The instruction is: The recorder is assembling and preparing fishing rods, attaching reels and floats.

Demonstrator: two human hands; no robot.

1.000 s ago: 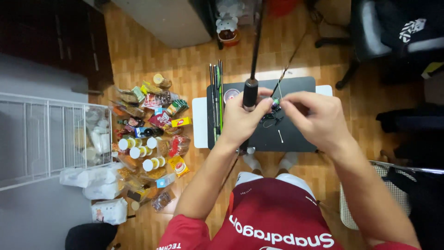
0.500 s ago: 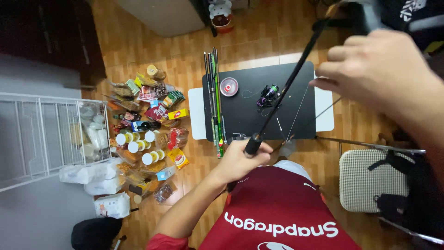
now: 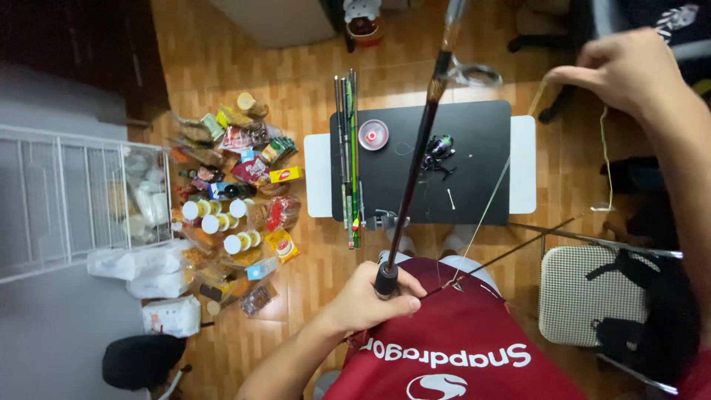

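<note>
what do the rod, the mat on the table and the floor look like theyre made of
Rod: dark glossy shaft, probably graphite or fibreglass, with a black matte butt in the left hand.
Mat: matte black sheet, maybe rubber or foam.
Floor: warm wood-look planks, slightly shiny; wood or laminate, unclear.

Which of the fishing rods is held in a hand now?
The dark rod gripped by the left hand, pointing up over the black mat; the other rods lie bundled at the mat's left edge.

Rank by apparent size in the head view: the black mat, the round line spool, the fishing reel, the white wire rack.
1. White wire rack
2. Black mat, roughly similar; the rack is cut off at the frame edge, so unsure
3. Fishing reel
4. Round line spool, nearly alike
</note>
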